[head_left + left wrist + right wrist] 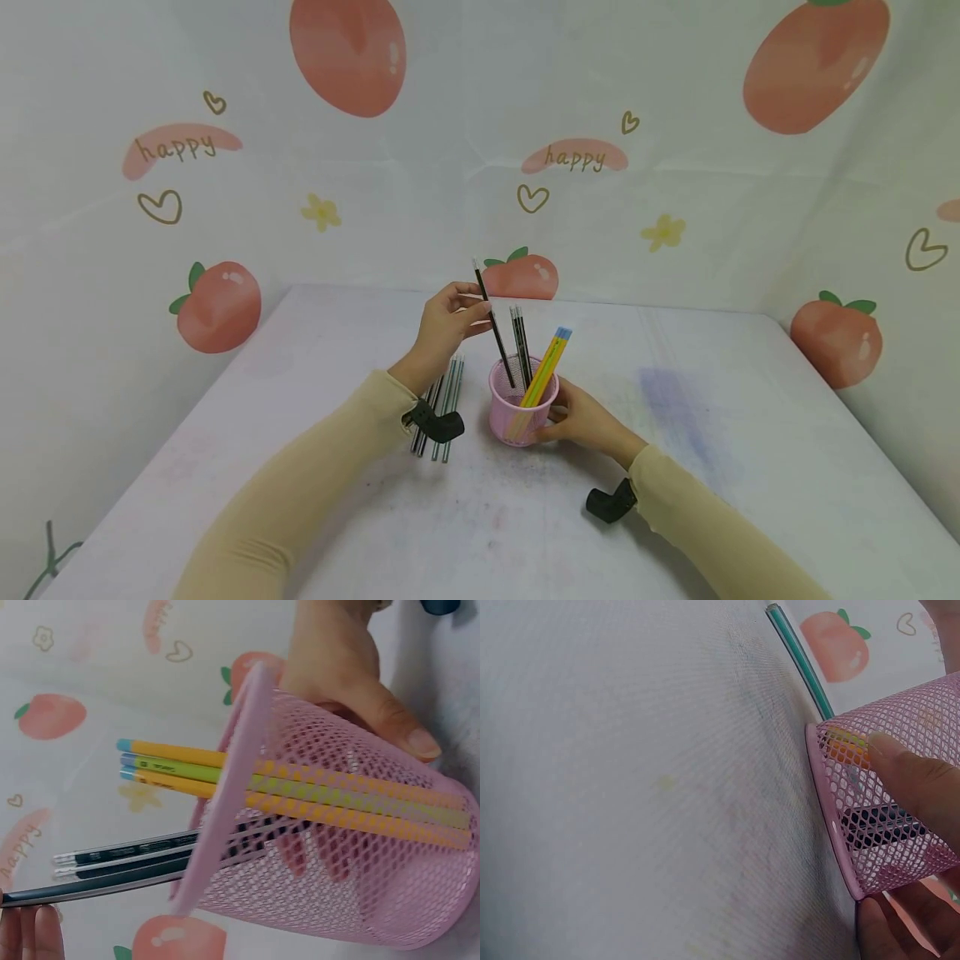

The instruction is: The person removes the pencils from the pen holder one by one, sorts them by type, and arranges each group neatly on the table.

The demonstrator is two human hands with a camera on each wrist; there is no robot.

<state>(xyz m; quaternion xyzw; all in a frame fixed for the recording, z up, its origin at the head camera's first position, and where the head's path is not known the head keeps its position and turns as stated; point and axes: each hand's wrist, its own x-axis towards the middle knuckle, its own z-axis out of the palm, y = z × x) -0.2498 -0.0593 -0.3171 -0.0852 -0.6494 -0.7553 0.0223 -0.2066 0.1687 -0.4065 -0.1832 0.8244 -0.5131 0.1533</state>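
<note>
My left hand (450, 321) pinches a dark pencil (499, 340) near its upper part. That pencil leans, its lower end inside the rim of a pink mesh pencil cup (501, 423). Around the cup's right side, my right hand (583, 421) keeps a grip, thumb low at the front, as the right wrist view also shows by the thumb (907, 776) on the mesh. Inside stand yellow pencils (195, 756) with blue ends, one of them more lime green, and a few dark pencils (521, 333) with pale tips.
Several dark and green pencils (453, 392) lie side by side on the white table (360, 533), left of the cup and partly behind the left wrist. Each wrist wears a black camera (442, 425). A white cloth backdrop (450, 200) with peach prints hangs behind the table.
</note>
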